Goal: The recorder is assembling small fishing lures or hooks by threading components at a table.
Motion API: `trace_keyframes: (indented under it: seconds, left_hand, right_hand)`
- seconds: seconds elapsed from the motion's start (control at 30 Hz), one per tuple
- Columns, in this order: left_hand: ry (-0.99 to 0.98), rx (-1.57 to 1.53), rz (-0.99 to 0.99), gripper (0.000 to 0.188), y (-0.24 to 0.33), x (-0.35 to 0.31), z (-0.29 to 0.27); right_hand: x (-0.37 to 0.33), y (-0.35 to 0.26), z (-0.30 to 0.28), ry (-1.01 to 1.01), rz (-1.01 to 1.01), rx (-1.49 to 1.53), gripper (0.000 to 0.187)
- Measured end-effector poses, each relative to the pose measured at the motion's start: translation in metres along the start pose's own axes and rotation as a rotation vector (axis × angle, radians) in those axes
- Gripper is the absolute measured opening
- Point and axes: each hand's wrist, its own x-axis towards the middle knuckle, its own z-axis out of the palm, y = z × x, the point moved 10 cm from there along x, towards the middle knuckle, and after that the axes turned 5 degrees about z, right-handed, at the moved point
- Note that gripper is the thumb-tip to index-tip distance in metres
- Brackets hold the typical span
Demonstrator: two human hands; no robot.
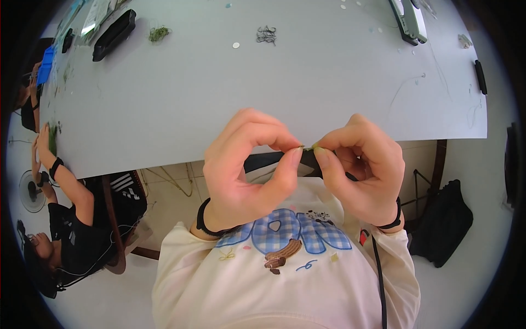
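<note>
My left hand [246, 164] and my right hand [361, 164] meet in front of my chest, just off the table's near edge. Thumb and forefinger of each are pinched together, the tips almost touching. Between them is a small green strand [308, 148], mostly covered by the fingertips; its exact kind is too small to make out. Farther off on the table lies a small heap of dark, thin curved pieces [266, 35]. To its left sits a tangled green clump of thin strands [159, 34]. A white round disc [236, 45] rests between the two.
The grey table [181, 104] spans the view ahead. A black tray [114, 35] lies far left, a stapler-like tool [410, 23] far right. A black rod-shaped item [480, 77] is near the right edge. At left, another person [82, 219] works at the table; a black bag [442, 227] hangs at right.
</note>
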Motion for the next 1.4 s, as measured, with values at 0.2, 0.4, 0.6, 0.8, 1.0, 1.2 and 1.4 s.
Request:
trace_keyframes:
  seconds: [0.2, 0.4, 0.6, 0.8, 1.0, 1.2, 1.4]
  left_hand:
    - [0.031, 0.001, 0.011, 0.011, -0.003, -0.001, 0.004]
    - [0.076, 0.058, 0.026, 0.011, -0.002, -0.004, 0.009]
    - [0.063, -0.024, -0.014, 0.01, -0.006, -0.003, 0.008]
    - [0.069, 0.016, 0.094, 0.013, 0.008, -0.001, 0.01]
    - [0.092, 0.151, 0.183, 0.02, 0.026, -0.003, 0.009]
    - [0.054, 0.206, 0.309, 0.024, 0.038, -0.005, 0.015]
    - [0.053, 0.202, 0.332, 0.025, 0.039, -0.006, 0.014]
  right_hand:
    - [0.0, -0.003, -0.006, -0.006, -0.056, -0.135, 0.018]
    - [-0.002, -0.005, -0.009, 0.012, -0.108, -0.161, 0.019]
    - [-0.002, -0.014, -0.012, 0.006, -0.252, -0.311, 0.02]
    - [-0.022, -0.034, -0.039, 0.208, -0.287, -0.448, 0.025]
    - [-0.026, -0.035, -0.028, 0.109, -0.297, -0.291, 0.02]
    - [-0.021, -0.031, -0.029, 0.138, -0.265, -0.279, 0.016]
    - [-0.012, -0.019, -0.018, -0.02, -0.147, -0.066, 0.013]
